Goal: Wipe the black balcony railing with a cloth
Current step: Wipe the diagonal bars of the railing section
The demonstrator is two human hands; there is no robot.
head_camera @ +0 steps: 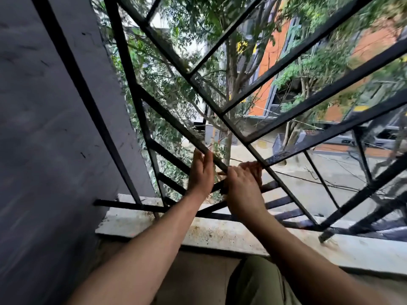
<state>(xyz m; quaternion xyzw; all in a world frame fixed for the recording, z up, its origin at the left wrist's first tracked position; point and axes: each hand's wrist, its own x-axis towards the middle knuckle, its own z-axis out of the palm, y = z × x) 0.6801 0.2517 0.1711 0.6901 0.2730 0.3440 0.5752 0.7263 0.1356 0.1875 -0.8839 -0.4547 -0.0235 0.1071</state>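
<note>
**Balcony railing: both hands at the low bar junction**

The black railing [224,114] is standing on a pale, stained concrete ledge [220,234], and the tilted view is setting its bars slantwise. The long bars are running from upper left down to lower right. The crossbars are meeting them from the upper right.

The left hand [201,172] is lying against a slanting bar, fingers straight and pressed together and pointing up. Just beside it, the right hand [243,188] is curling its fingers over a reddish-brown cloth [253,167] where two bars meet. Most of the cloth is hidden under the fingers.

A grey wall [44,128] is closing in on the left, near the outermost upright. The gaps between the bars are opening onto a tree [229,73] and a street [297,194] below. The ledge's near edge is running under both forearms, with an olive-clad knee [259,280] below it.
</note>
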